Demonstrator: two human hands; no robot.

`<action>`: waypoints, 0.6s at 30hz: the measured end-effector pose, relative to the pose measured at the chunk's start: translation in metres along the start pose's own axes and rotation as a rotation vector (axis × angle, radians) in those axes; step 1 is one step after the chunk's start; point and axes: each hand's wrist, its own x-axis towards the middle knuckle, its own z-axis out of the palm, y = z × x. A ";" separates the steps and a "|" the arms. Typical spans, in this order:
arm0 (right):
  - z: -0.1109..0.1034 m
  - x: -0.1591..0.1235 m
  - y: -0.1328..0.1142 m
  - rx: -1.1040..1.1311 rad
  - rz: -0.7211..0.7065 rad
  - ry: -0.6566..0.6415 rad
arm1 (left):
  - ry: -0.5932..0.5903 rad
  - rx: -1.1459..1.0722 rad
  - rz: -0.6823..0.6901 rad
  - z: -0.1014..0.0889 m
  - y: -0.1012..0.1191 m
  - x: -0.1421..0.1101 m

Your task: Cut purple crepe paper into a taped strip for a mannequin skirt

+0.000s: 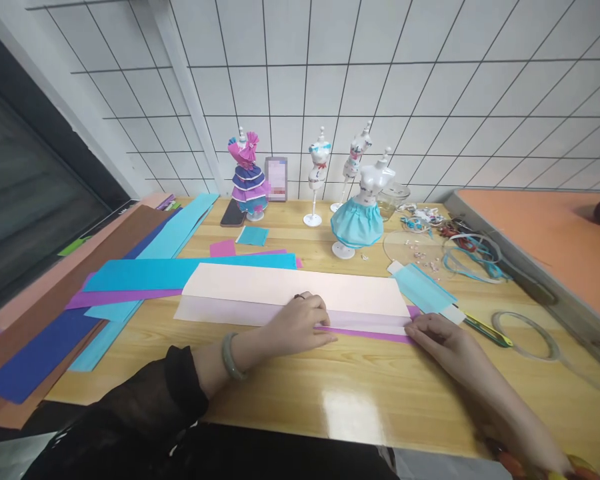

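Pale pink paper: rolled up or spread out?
Spread out: the paper lies long across the table, left hand on its near side. Whether it's also folded, cannot tell.

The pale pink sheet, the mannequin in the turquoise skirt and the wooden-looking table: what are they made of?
Pale pink sheet: probably paper, matte, with crisp straight edges.
Mannequin: likely hard plastic, glossy white, with shiny highlights; its gathered turquoise skirt could be thin fabric or crepe paper.
Table: wood or wood-look laminate, showing grain and a bright reflection.
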 end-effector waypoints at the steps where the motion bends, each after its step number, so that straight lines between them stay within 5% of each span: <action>1: 0.000 0.001 0.000 -0.013 -0.006 -0.007 | -0.002 0.005 -0.002 0.001 0.000 0.000; 18: 0.005 -0.003 0.010 -0.136 -0.023 0.056 | -0.013 0.025 -0.107 0.003 0.003 0.007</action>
